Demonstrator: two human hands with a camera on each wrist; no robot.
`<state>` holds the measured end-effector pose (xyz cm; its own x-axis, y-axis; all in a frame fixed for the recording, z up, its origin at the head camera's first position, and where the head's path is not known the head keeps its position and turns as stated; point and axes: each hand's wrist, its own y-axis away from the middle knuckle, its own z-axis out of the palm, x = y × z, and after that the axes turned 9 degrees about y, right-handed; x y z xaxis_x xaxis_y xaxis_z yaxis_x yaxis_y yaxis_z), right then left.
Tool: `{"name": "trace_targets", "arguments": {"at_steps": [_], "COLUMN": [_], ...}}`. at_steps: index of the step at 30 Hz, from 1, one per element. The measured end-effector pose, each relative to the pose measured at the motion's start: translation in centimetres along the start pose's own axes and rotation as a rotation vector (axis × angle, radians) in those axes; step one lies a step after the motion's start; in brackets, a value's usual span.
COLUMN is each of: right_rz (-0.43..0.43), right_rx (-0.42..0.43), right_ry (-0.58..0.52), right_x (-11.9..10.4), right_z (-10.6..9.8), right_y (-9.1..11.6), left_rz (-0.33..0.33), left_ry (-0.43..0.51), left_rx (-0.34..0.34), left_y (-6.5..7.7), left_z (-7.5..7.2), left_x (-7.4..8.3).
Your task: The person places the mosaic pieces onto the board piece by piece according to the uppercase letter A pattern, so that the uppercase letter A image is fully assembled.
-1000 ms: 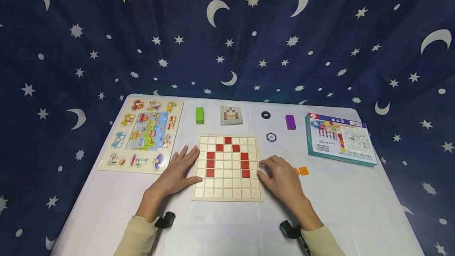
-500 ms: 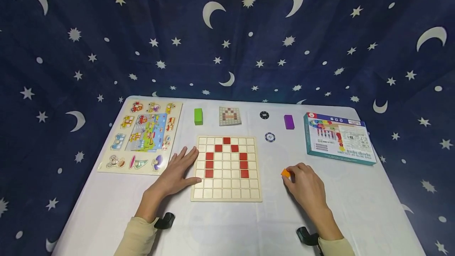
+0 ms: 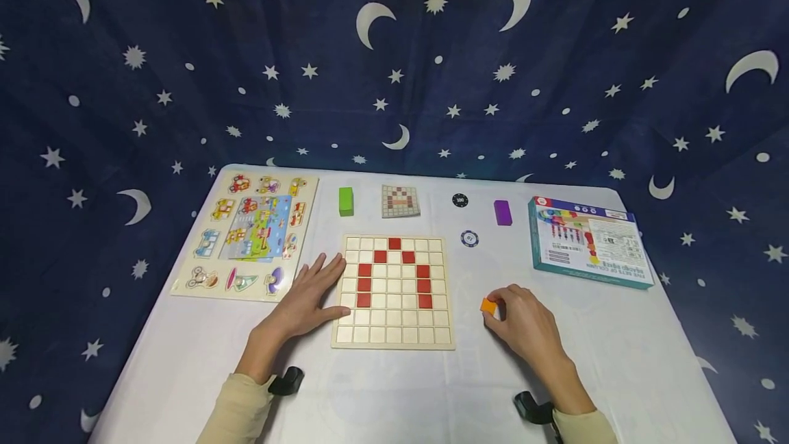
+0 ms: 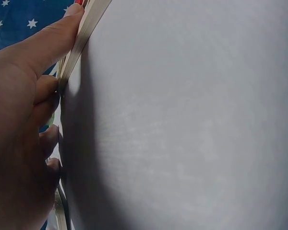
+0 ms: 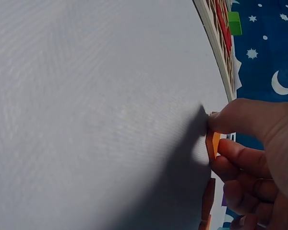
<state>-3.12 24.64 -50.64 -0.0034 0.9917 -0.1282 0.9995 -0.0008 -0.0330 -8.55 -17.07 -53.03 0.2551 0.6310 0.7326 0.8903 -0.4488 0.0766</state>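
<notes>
My right hand (image 3: 525,324) pinches a small orange square tile (image 3: 488,306) between thumb and fingers, right of the board. In the right wrist view, this orange tile (image 5: 212,144) stands tilted at the thumb tip, and more orange tiles (image 5: 208,199) lie under the curled fingers. The head view has those hidden beneath the hand. A wooden grid board (image 3: 394,329) lies in the centre, with red tiles (image 3: 365,285) forming an arch in its cells. Along its left edge rests my left hand (image 3: 306,297), fingers spread and thumb over the rim.
Behind the board are a pattern card (image 3: 401,202), a green block (image 3: 346,201), a purple block (image 3: 503,212) and two poker chips (image 3: 470,238). A picture puzzle board (image 3: 185,284) lies on the left. At right is a teal-edged box (image 3: 590,242).
The right hand left the board's right edge, moved right to the orange tiles and took hold of one, now drawn slightly left. My left hand stayed in place.
</notes>
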Motion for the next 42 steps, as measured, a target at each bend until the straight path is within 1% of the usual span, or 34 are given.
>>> {"name": "trace_targets", "arguments": {"at_steps": [6,11,16,21,26,31,36,39,42], "right_rz": [-0.035,-0.085,-0.162,-0.263,-0.376,-0.444,-0.481,-0.486,-0.474], "right_rx": [0.039,0.054,0.029,0.037,0.028,0.005,-0.023,-0.028,-0.036], "right_ry": [-0.02,-0.03,-0.039,-0.054,-0.051,-0.026,0.024,0.042,0.045], "right_x": [-0.6,-2.3,-5.4,-9.0,-12.2,-14.7,-15.9,-16.1,-15.9], "right_z": [-0.3,-0.7,-1.1,-1.2,-0.5,0.5,1.6,2.0,2.1], "right_y": [-0.9,-2.2,-3.9,-5.5,-6.8,-7.3,-7.3,-7.3,-7.2], "left_rz": [-0.001,-0.002,-0.001,0.003,0.009,0.008,0.007,0.005,0.005], "left_ry": [-0.006,-0.003,-0.005,-0.007,-0.01,-0.017,-0.016,-0.013,-0.013], "left_rx": [0.003,0.005,0.006,0.011,0.009,0.003,0.001,0.003,0.008], "left_y": [0.0,0.0,0.1,0.1,0.1,0.0,0.0,0.0,0.0], "left_z": [-0.1,-0.1,-0.1,-0.2,-0.1,0.0,0.0,0.1,0.1], "left_x": [0.1,0.1,0.2,0.1,0.0,0.0,-0.1,-0.1,-0.2]}}
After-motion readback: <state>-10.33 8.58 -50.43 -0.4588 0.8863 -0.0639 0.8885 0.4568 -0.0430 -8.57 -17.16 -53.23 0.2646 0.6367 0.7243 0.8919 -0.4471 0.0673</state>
